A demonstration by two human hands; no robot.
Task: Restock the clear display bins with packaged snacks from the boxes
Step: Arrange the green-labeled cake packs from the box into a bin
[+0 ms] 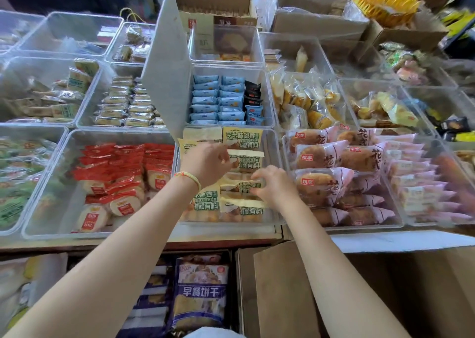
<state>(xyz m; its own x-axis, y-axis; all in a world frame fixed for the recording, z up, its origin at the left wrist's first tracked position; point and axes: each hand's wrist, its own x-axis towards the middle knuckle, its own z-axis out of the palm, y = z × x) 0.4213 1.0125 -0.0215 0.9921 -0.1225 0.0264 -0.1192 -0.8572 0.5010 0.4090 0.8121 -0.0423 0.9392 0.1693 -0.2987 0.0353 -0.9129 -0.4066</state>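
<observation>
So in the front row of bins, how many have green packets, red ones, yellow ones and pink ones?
Green packets: 1 bin
Red packets: 1 bin
Yellow packets: 1 bin
Pink: 2 bins, one of pink bread packs and one of pale pink packs
Total: 5 bins

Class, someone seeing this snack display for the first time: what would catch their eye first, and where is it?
Both hands, left hand and right hand, are arranging yellow-and-green snack packets in the front centre bin. Beside it on the left lie bright red rice cracker packets; on the right, pink bread packets.
</observation>
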